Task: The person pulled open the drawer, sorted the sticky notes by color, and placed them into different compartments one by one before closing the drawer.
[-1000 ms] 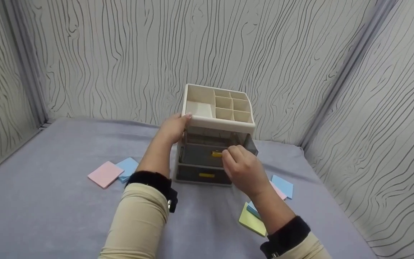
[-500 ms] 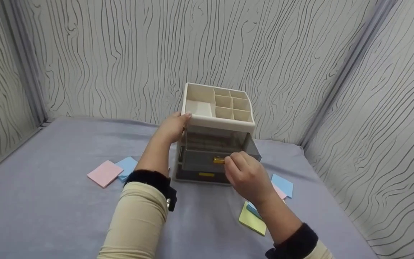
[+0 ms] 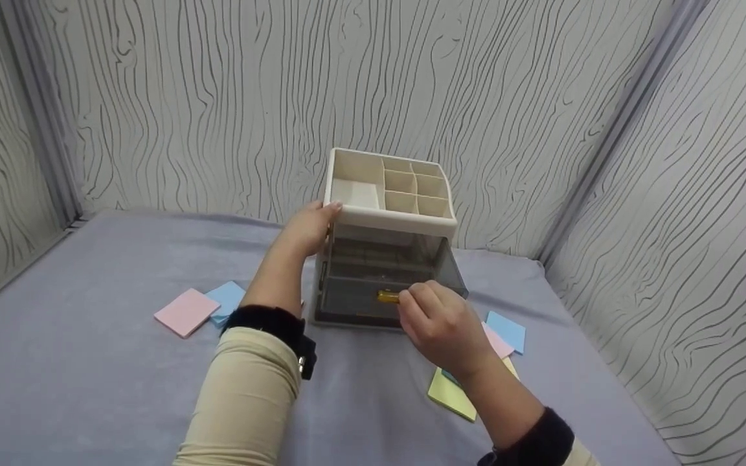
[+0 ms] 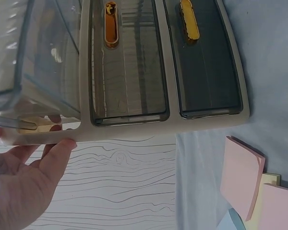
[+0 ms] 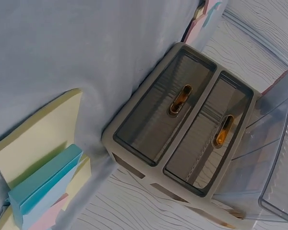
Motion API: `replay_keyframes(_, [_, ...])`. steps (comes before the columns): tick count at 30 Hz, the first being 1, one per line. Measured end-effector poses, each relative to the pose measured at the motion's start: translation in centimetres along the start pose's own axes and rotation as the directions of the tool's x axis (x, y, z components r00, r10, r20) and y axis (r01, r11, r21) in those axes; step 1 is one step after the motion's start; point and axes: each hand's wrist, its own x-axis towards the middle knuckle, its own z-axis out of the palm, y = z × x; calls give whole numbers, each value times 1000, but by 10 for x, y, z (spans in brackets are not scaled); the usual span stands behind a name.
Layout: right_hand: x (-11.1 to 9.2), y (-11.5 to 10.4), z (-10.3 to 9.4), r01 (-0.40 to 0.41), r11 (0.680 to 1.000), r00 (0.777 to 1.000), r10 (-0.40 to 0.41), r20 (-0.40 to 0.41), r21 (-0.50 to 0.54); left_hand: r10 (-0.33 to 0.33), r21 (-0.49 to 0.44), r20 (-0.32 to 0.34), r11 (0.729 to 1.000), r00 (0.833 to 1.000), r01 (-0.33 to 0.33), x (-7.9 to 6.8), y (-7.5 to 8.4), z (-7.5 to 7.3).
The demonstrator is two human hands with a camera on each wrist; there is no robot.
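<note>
A desktop drawer organizer (image 3: 392, 221) with a cream divided top stands on the cloth. Its upper smoky clear drawer (image 3: 350, 294) is pulled well out toward me. My right hand (image 3: 445, 327) pinches that drawer's yellow handle (image 3: 386, 296), part of which its fingers cover. On the organizer's upper left side, my left hand (image 3: 308, 230) holds the frame, thumb near the top's front corner. In the left wrist view, the left hand (image 4: 31, 184) grips the frame's edge beside the extended drawer. Two lower drawers stay closed, with their handles (image 5: 181, 99) visible in the right wrist view.
Pink pads (image 3: 187, 312) and blue sticky-note pads (image 3: 225, 301) lie on the grey-lavender cloth at left. At right, near my forearm, lie a yellow pad (image 3: 452, 395), a pink pad (image 3: 496, 342) and a blue pad (image 3: 507, 332). Wood-patterned panels (image 3: 217, 97) enclose the back and sides.
The upper drawer has come further out toward me, with my right hand on its handle moving down. My left hand keeps its hold on the organizer's side.
</note>
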Motion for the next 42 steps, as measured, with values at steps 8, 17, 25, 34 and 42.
replay_keyframes(8, [-6, -3, 0, 25, 1000, 1000, -25, 10, 2, -17, 3, -9, 1000, 1000, 17, -3, 0, 1])
replay_keyframes(17, [-7, -1, -2, 43, 999, 999, -43, 26, 4, -29, -42, -11, 999, 1000, 28, -3, 2, 0])
replay_keyframes(25, [-5, 10, -13, 27, 997, 995, -20, -94, 70, -51, -41, -17, 998, 999, 50, -2, -1, 1])
replay_keyframes(34, [-28, 41, -24, -194, 972, 962, 214, -168, 131, -31, -38, -15, 999, 999, 30, -5, 0, -1])
replay_keyframes(42, [-69, 67, -21, -504, 852, 863, 504, 41, 144, -21, -21, 0, 1000, 1000, 21, -4, 0, -1])
